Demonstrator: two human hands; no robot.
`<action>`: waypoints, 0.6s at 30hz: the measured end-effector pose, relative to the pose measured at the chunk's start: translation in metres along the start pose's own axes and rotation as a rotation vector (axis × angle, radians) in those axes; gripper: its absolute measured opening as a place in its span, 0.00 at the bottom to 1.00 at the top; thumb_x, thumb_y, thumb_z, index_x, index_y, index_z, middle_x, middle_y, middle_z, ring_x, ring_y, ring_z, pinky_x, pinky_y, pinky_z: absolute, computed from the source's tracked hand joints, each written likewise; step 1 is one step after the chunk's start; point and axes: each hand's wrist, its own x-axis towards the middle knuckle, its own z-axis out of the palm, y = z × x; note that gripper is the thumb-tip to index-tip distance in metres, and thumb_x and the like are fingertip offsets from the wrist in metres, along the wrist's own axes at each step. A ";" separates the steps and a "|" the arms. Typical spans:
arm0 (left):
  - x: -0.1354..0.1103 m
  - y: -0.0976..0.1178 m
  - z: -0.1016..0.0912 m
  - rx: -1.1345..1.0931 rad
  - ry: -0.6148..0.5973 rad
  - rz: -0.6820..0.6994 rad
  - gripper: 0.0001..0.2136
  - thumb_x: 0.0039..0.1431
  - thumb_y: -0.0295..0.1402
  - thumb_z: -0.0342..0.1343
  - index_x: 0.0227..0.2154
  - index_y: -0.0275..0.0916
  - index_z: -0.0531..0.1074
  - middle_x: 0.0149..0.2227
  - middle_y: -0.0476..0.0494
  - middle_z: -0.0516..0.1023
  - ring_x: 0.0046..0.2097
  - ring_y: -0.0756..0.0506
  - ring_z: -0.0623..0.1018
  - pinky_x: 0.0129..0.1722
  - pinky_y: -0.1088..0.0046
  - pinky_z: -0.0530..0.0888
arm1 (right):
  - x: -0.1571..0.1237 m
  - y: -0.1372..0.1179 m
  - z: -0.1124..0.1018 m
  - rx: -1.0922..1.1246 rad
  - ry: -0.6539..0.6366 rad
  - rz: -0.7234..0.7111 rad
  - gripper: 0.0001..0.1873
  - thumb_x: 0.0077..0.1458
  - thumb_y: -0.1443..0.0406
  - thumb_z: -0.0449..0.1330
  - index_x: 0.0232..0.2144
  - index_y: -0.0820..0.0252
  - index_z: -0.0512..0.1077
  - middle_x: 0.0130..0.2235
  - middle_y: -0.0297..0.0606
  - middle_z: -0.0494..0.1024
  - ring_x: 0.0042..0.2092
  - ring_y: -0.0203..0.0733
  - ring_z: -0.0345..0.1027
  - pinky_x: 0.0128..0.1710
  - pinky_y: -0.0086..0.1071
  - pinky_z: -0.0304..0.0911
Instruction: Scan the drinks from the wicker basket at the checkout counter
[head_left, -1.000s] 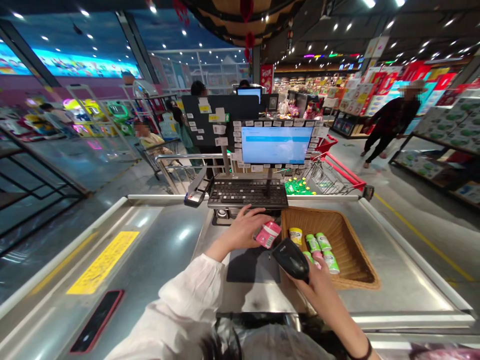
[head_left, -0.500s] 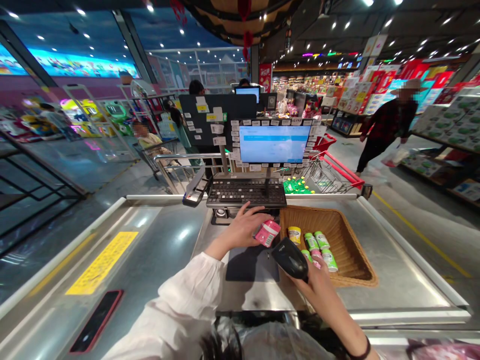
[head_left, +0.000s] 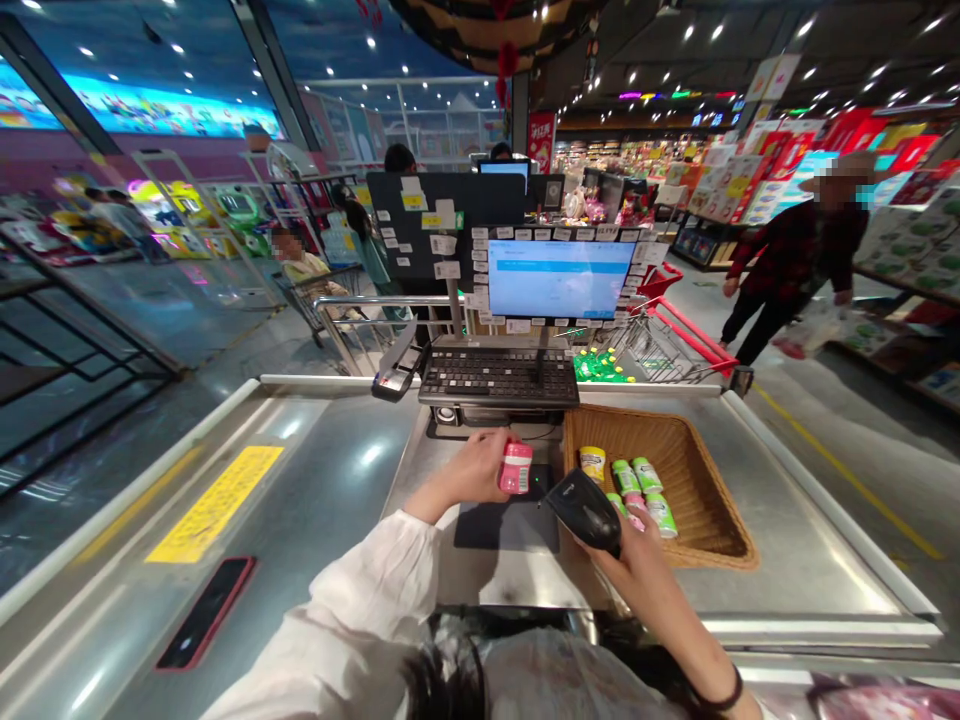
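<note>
A small pink plastic bottle (head_left: 516,469) is in my left hand (head_left: 475,468), with its barcode side turned to the right. My right hand (head_left: 639,556) grips a black handheld barcode scanner (head_left: 583,512), whose head points at the bottle across a small gap. Below the bottle lies a dark mat (head_left: 495,528) on the metal counter. Just beyond my right hand sits a brown wicker basket (head_left: 716,505). Inside it are a yellow-labelled bottle (head_left: 592,463) and several green and pink ones, some partly hidden by my right hand.
Behind the mat stand a black keyboard (head_left: 499,377) and a lit monitor (head_left: 559,278). A card terminal (head_left: 396,375) is left of the keyboard. A phone (head_left: 206,613) lies on the left counter. Beyond are a shopping cart (head_left: 686,335) and a walking person (head_left: 806,245).
My left hand has turned the pink bottle more upright and drawn it slightly left, curling its fingers in. The scanner stays near its place. The person at right has walked nearer.
</note>
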 end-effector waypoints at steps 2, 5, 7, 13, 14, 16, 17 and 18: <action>-0.022 -0.015 0.012 0.005 -0.029 -0.052 0.39 0.45 0.32 0.65 0.63 0.40 0.60 0.57 0.34 0.74 0.57 0.36 0.76 0.63 0.56 0.63 | -0.001 0.002 0.002 0.011 -0.019 0.005 0.18 0.64 0.53 0.56 0.50 0.53 0.75 0.46 0.41 0.84 0.49 0.51 0.76 0.63 0.51 0.56; -0.062 -0.045 0.033 0.077 -0.084 -0.147 0.42 0.48 0.30 0.63 0.67 0.47 0.56 0.60 0.37 0.72 0.60 0.36 0.73 0.60 0.57 0.66 | -0.003 0.005 0.006 0.025 -0.039 0.006 0.18 0.64 0.52 0.55 0.49 0.53 0.75 0.46 0.42 0.84 0.49 0.51 0.76 0.64 0.52 0.54; -0.086 -0.066 0.050 0.128 -0.099 -0.254 0.37 0.51 0.29 0.62 0.65 0.49 0.61 0.59 0.38 0.71 0.59 0.38 0.74 0.58 0.60 0.70 | -0.005 0.005 0.009 0.024 -0.040 0.015 0.20 0.64 0.51 0.55 0.50 0.54 0.75 0.47 0.44 0.84 0.49 0.52 0.76 0.63 0.52 0.56; -0.129 -0.116 0.088 0.279 -0.031 -0.549 0.34 0.53 0.29 0.64 0.63 0.47 0.62 0.62 0.35 0.67 0.61 0.35 0.72 0.58 0.58 0.72 | -0.007 0.007 0.016 -0.010 -0.037 0.026 0.21 0.63 0.51 0.56 0.52 0.55 0.75 0.45 0.45 0.84 0.47 0.54 0.77 0.60 0.52 0.60; -0.132 -0.121 0.092 0.295 -0.017 -0.569 0.34 0.53 0.29 0.64 0.63 0.47 0.61 0.63 0.34 0.66 0.63 0.34 0.71 0.60 0.56 0.71 | -0.008 0.008 0.018 -0.013 -0.041 0.021 0.21 0.63 0.52 0.56 0.51 0.55 0.75 0.45 0.44 0.84 0.47 0.53 0.77 0.60 0.52 0.59; -0.135 -0.131 0.101 0.343 0.008 -0.611 0.34 0.55 0.29 0.62 0.64 0.46 0.60 0.66 0.32 0.63 0.67 0.33 0.67 0.64 0.53 0.68 | -0.009 0.011 0.021 -0.011 -0.055 0.012 0.19 0.64 0.52 0.55 0.51 0.54 0.75 0.45 0.43 0.84 0.47 0.53 0.77 0.61 0.53 0.57; -0.137 -0.135 0.105 0.369 0.014 -0.629 0.33 0.56 0.30 0.62 0.64 0.45 0.60 0.67 0.31 0.62 0.68 0.32 0.65 0.65 0.52 0.67 | -0.010 0.012 0.022 -0.009 -0.059 0.008 0.19 0.64 0.52 0.55 0.50 0.53 0.75 0.46 0.42 0.84 0.48 0.53 0.77 0.62 0.53 0.57; -0.139 -0.139 0.110 0.391 0.020 -0.643 0.32 0.57 0.31 0.61 0.65 0.43 0.60 0.68 0.29 0.61 0.70 0.32 0.63 0.66 0.51 0.65 | -0.010 0.014 0.024 -0.008 -0.057 0.005 0.19 0.64 0.52 0.55 0.50 0.52 0.75 0.47 0.42 0.84 0.49 0.54 0.77 0.62 0.53 0.56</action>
